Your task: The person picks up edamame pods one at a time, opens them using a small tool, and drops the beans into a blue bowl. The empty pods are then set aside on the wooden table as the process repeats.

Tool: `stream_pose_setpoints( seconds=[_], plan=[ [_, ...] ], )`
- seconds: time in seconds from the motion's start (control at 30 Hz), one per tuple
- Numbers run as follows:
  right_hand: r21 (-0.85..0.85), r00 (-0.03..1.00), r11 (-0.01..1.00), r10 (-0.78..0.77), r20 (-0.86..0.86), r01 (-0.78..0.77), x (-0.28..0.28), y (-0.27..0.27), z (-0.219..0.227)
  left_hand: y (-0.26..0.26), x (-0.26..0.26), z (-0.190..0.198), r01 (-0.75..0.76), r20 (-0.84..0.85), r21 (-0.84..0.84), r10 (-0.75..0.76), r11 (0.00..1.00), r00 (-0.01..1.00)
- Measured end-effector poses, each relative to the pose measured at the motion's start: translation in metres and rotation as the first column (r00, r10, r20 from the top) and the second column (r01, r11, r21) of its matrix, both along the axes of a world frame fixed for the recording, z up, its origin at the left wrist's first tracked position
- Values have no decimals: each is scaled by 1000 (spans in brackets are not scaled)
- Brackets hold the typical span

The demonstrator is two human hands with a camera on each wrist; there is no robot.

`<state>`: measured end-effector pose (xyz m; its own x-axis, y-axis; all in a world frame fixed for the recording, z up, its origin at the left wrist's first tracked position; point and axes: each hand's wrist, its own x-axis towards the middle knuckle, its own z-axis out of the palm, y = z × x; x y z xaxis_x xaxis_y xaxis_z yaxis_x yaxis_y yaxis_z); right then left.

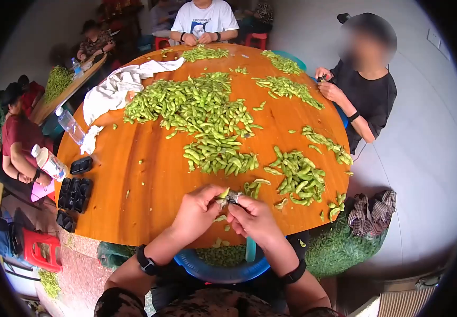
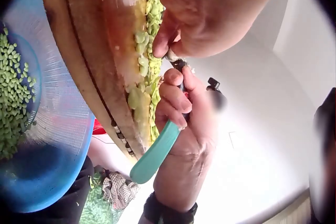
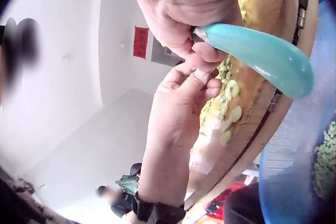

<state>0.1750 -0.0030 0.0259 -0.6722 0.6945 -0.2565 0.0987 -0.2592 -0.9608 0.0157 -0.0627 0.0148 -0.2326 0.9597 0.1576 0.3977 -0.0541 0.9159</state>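
Note:
Over the table's near edge, my left hand (image 1: 198, 214) pinches a green soybean pod (image 1: 224, 193) between thumb and forefinger. Close against it, my right hand (image 1: 257, 217) grips a teal-handled tool (image 2: 156, 153); its handle sticks out below the fingers. A dark metal part shows at the fingertips of both hands, and the rest of it is hidden in the grip. Below the hands, a blue basket (image 1: 223, 276) holds shelled green beans (image 2: 13, 92). Several loose pods and empty shells (image 3: 229, 98) lie on the wooden table (image 1: 133, 206) near the fingers.
A big heap of pods (image 1: 197, 105) covers the table's middle, with a smaller pile (image 1: 300, 177) to the right. Black trays (image 1: 74, 194), a bottle (image 1: 50, 162) and a white cloth (image 1: 115, 90) sit left. Other people sit around; a green sack (image 1: 344, 248) stands right.

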Motion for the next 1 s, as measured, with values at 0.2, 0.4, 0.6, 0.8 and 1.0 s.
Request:
stream_pose_setpoints(
  seconds=[0.2,0.4,0.6,0.8,1.0],
  plan=[
    [3,994,997,-75,-76,76,1,-4,-10,-1,6,-6,-9,-48,89,14,996,999],
    [-67,977,987,-156,-148,147,2,-7,-15,-4,12,1,11,85,-49,-6,999,996],
    [185,989,973,-129,-65,139,5,-2,-7,-2,18,-2,39,-434,202,54,979,899],
    [34,990,994,-101,-99,105,9,-1,8,-4,15,3,91,-548,186,26,978,836],
    [45,987,993,-106,-117,112,4,1,-1,-1,14,-6,99,-555,191,24,977,831]
  ],
)
